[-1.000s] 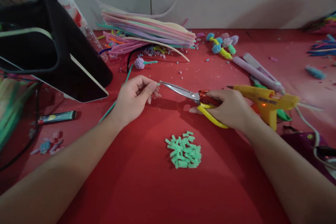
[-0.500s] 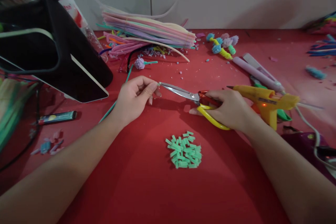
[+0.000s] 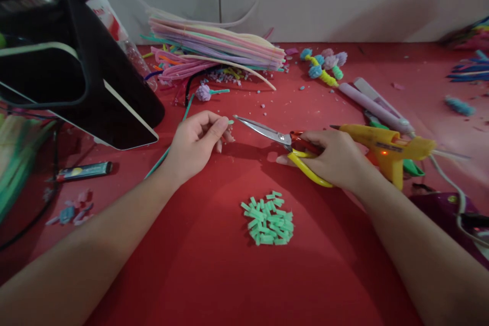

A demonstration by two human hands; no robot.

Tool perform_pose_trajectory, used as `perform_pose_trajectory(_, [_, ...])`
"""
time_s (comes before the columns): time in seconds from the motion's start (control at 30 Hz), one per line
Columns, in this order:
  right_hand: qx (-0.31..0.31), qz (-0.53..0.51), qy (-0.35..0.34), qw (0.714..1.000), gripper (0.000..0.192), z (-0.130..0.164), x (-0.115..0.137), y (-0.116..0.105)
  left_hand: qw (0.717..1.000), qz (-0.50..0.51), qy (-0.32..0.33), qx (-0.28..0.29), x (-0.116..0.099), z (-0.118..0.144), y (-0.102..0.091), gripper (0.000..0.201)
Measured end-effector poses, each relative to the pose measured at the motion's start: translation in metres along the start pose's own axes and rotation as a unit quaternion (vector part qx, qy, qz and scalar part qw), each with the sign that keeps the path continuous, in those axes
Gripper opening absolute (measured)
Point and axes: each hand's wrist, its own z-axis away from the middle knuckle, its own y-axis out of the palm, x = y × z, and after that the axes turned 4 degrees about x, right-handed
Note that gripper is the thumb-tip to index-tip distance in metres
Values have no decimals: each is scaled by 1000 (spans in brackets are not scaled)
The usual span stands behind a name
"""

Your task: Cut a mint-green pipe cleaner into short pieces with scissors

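- Scissors (image 3: 282, 143) with yellow and red handles sit in the right hand (image 3: 332, 160), whose fingers are closed around the handles; the steel blades look nearly together and point left toward the other hand.
- Left hand (image 3: 196, 142) is curled, thumb and forefinger pinched on the end of a green pipe cleaner (image 3: 168, 150), so that a short mint tip pokes out just beside the blade tips without touching them.
- Pipe cleaner stem runs back under the left palm, down and left across the red desk (image 3: 214, 275).
- Cut green pieces (image 3: 268, 219) lie in a small heap on the desk, nearer the person, between the two forearms and below the scissors.
- Yellow glue gun (image 3: 385, 145) stands just behind the right hand, nozzle pointing left, a small red light showing on its body and a pale cord trailing off to the right.
- Lilac hair straightener (image 3: 376, 104) lies beyond the glue gun, angled toward the far right.
- Pastel pipe cleaner bundle (image 3: 217, 43) is stacked at the back of the desk against the wall, with a small pompom figure (image 3: 323, 63) to its right.
- Black stand (image 3: 76, 71) leans at the left, and a small dark lighter (image 3: 84, 169) lies on the desk below it.
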Motion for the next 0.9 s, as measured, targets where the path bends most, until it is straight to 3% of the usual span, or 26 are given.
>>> perform_pose_trajectory(0.9, [2, -6, 1, 1000, 65, 1, -1, 1, 1000, 3, -5, 8, 2, 0, 0, 26])
